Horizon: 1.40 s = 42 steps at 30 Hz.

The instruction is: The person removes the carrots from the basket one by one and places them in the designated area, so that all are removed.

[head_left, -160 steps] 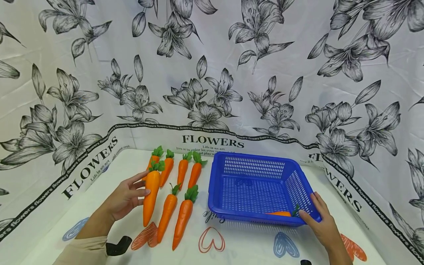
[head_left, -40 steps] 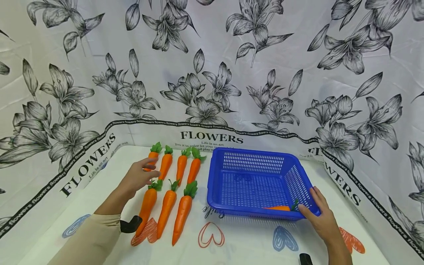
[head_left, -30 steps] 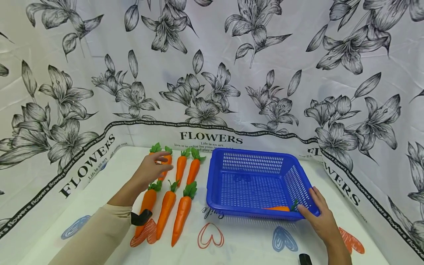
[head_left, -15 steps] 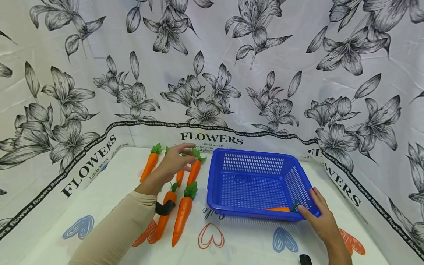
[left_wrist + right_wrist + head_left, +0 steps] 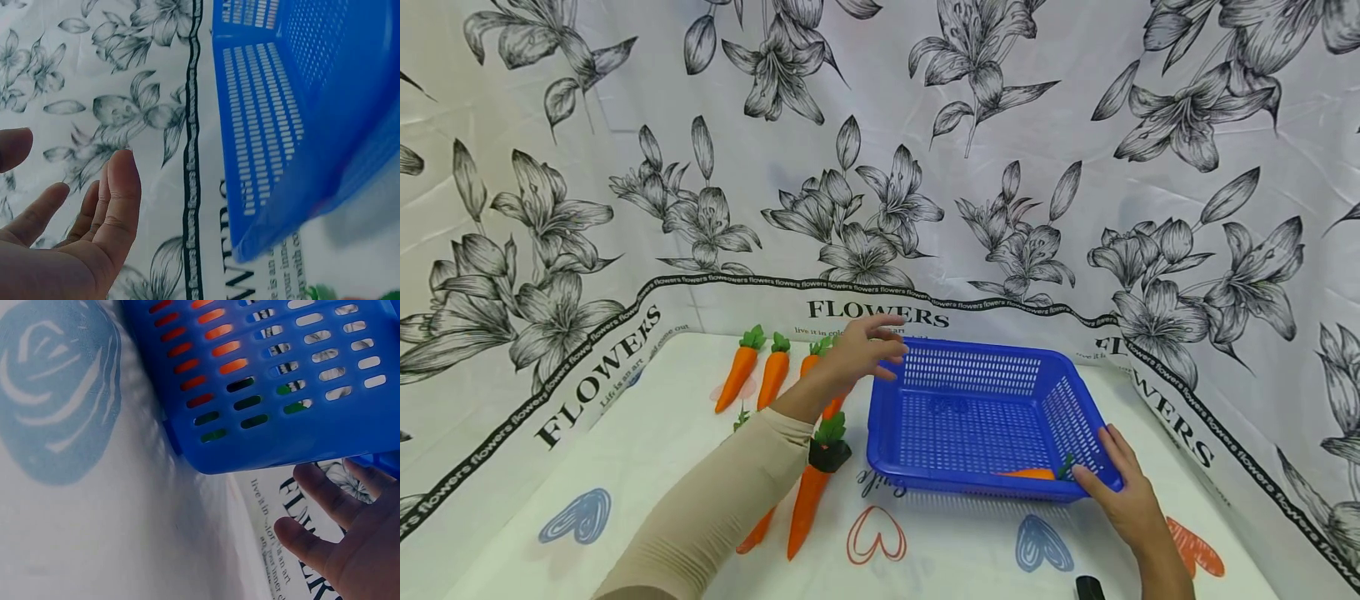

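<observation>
My left hand (image 5: 867, 348) holds nothing, its fingers spread and lightly bent, beside the back left corner of the blue plastic basket (image 5: 973, 429). In the left wrist view, a gap shows between those fingers (image 5: 122, 200) and the basket wall. My right hand (image 5: 1126, 493) grips the basket's front right corner, thumb over the rim and fingers along the outside. Inside, an orange carrot (image 5: 1028, 474) with a green top lies along the front wall; its colours show through the slots in the right wrist view. Several carrots (image 5: 739, 375) lie in two rows at the left, partly hidden by my left arm.
A white cloth (image 5: 647, 458) printed with hearts covers the table. Behind it and at both sides hangs a white flower-print curtain (image 5: 865, 200). My left sleeve (image 5: 722, 500) passes over the front row of carrots. A black object (image 5: 1088, 587) shows near my right wrist.
Earlier my left hand held a carrot, which then lay at the left of the front row. The empty hand has since swept right over the carrots to the basket. My right hand has stayed put.
</observation>
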Available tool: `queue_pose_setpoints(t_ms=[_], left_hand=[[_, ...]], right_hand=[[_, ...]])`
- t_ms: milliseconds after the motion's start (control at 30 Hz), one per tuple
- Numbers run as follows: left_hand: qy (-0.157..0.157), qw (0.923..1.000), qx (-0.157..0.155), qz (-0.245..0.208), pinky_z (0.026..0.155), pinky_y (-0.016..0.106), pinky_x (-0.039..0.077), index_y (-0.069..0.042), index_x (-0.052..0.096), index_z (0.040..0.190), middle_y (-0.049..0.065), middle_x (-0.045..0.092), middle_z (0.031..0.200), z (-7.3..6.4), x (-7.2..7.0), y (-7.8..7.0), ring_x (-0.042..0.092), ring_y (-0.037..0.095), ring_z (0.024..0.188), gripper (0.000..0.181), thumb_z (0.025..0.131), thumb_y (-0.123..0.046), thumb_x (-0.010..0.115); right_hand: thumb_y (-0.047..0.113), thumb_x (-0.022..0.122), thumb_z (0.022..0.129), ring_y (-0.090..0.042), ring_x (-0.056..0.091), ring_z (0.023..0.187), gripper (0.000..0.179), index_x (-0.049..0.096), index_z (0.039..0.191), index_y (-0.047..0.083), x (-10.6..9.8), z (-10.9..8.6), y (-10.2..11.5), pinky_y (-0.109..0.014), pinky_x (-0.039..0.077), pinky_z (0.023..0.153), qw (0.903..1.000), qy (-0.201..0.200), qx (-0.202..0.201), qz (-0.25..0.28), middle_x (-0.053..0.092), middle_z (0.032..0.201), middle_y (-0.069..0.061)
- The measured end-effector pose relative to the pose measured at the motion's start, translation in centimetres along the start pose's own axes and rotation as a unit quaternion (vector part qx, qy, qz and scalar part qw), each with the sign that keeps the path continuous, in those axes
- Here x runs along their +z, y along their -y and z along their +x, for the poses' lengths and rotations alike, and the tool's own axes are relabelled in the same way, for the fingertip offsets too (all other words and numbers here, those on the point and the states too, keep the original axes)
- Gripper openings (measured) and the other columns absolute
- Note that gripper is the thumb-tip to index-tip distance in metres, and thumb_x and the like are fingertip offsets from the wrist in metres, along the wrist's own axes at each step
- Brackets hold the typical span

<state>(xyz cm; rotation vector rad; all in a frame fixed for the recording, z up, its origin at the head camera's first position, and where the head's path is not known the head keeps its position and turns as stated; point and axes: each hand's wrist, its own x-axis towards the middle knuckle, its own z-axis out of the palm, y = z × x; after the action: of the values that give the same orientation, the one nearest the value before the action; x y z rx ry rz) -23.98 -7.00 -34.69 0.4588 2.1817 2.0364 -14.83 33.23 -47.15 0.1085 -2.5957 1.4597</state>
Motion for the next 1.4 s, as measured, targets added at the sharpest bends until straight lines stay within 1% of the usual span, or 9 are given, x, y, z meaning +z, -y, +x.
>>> queue_pose_setpoints(t_ms=[133, 300, 533, 633, 800, 933, 1067, 1267, 1400], left_hand=[[0.027, 0.9996, -0.004, 0.0, 0.071, 0.042, 0.057, -0.009, 0.052, 0.137, 0.019, 0.058, 0.117, 1.1, 1.8, 0.4, 0.062, 0.036, 0.095, 0.046, 0.093, -0.006, 0.062], [0.055, 0.9982, -0.003, -0.022, 0.073, 0.044, 0.056, -0.009, 0.051, 0.138, 0.02, 0.059, 0.12, 2.4, 3.6, 0.7, 0.06, 0.04, 0.101, 0.047, 0.093, -0.007, 0.062], [0.067, 0.9966, -0.014, -0.046, 0.075, 0.045, 0.056, -0.011, 0.053, 0.137, 0.017, 0.06, 0.117, 3.7, 5.6, 0.9, 0.057, 0.045, 0.105, 0.047, 0.091, -0.006, 0.064], [0.071, 0.9961, -0.022, -0.048, 0.075, 0.046, 0.056, -0.011, 0.054, 0.136, 0.018, 0.06, 0.118, 4.3, 6.4, 1.2, 0.058, 0.043, 0.103, 0.047, 0.091, -0.007, 0.065], [0.073, 0.9961, -0.039, -0.028, 0.076, 0.047, 0.055, -0.01, 0.057, 0.133, 0.015, 0.06, 0.116, 5.6, 7.4, 2.2, 0.062, 0.034, 0.095, 0.045, 0.089, -0.008, 0.067], [0.082, 0.994, -0.071, 0.004, 0.075, 0.044, 0.056, -0.013, 0.059, 0.13, 0.009, 0.06, 0.114, 6.5, 8.2, 2.6, 0.062, 0.029, 0.094, 0.043, 0.088, -0.01, 0.069], [0.101, 0.9899, -0.098, 0.017, 0.074, 0.041, 0.055, -0.015, 0.06, 0.13, 0.005, 0.06, 0.114, 7.2, 9.1, 2.4, 0.062, 0.024, 0.093, 0.043, 0.089, -0.012, 0.069], [0.111, 0.9877, -0.109, 0.016, 0.072, 0.042, 0.055, -0.016, 0.063, 0.126, 0.002, 0.063, 0.107, 8.2, 10.4, 2.4, 0.062, 0.024, 0.091, 0.036, 0.09, -0.012, 0.068], [0.122, 0.986, -0.112, 0.016, 0.072, 0.043, 0.055, -0.013, 0.065, 0.121, 0.001, 0.061, 0.107, 9.1, 11.9, 2.6, 0.062, 0.024, 0.088, 0.034, 0.088, -0.014, 0.071]], right_hand=[[0.024, 0.065, 0.093, -0.047, 0.004, 0.14, 0.08, 0.016, 0.155, 0.012, 0.0, 0.0, -0.2, -0.069, 0.014, 0.103, 1.0, 0.0, 0.006, 0.001, 0.002, 0.16, -0.012], [0.024, 0.066, 0.093, -0.046, 0.003, 0.14, 0.08, 0.016, 0.155, 0.012, 0.1, 0.0, -0.3, -0.068, 0.013, 0.104, 0.9999, -0.004, 0.01, -0.003, 0.003, 0.16, -0.012], [0.024, 0.066, 0.093, -0.047, 0.004, 0.14, 0.08, 0.017, 0.155, 0.013, 0.2, 0.2, -0.3, -0.069, 0.014, 0.103, 1.0, -0.005, 0.0, -0.004, 0.003, 0.16, -0.01], [0.024, 0.066, 0.092, -0.047, 0.005, 0.14, 0.08, 0.018, 0.155, 0.013, 0.2, 0.3, -0.3, -0.069, 0.015, 0.103, 1.0, -0.007, -0.001, -0.007, 0.004, 0.16, -0.01], [0.026, 0.065, 0.093, -0.048, 0.005, 0.14, 0.08, 0.017, 0.155, 0.014, 0.0, 0.4, -0.2, -0.07, 0.015, 0.102, 0.9999, -0.007, -0.001, -0.008, 0.003, 0.16, -0.009], [0.028, 0.065, 0.093, -0.047, 0.004, 0.14, 0.08, 0.017, 0.155, 0.013, 0.0, 0.4, 0.0, -0.071, 0.014, 0.102, 0.9999, -0.007, 0.001, -0.009, 0.003, 0.16, -0.01], [0.026, 0.066, 0.093, -0.047, 0.004, 0.14, 0.08, 0.018, 0.155, 0.013, 0.1, 0.3, 0.1, -0.07, 0.013, 0.102, 1.0, -0.004, 0.005, -0.003, 0.003, 0.16, -0.011], [0.027, 0.066, 0.093, -0.047, 0.003, 0.14, 0.08, 0.018, 0.155, 0.014, 0.3, 0.3, 0.2, -0.071, 0.013, 0.102, 0.9999, -0.002, 0.011, -0.008, 0.003, 0.16, -0.01], [0.025, 0.066, 0.093, -0.047, 0.003, 0.14, 0.079, 0.018, 0.155, 0.014, -0.1, 0.1, 0.1, -0.07, 0.012, 0.103, 0.9999, -0.006, 0.007, -0.005, 0.003, 0.16, -0.011]])
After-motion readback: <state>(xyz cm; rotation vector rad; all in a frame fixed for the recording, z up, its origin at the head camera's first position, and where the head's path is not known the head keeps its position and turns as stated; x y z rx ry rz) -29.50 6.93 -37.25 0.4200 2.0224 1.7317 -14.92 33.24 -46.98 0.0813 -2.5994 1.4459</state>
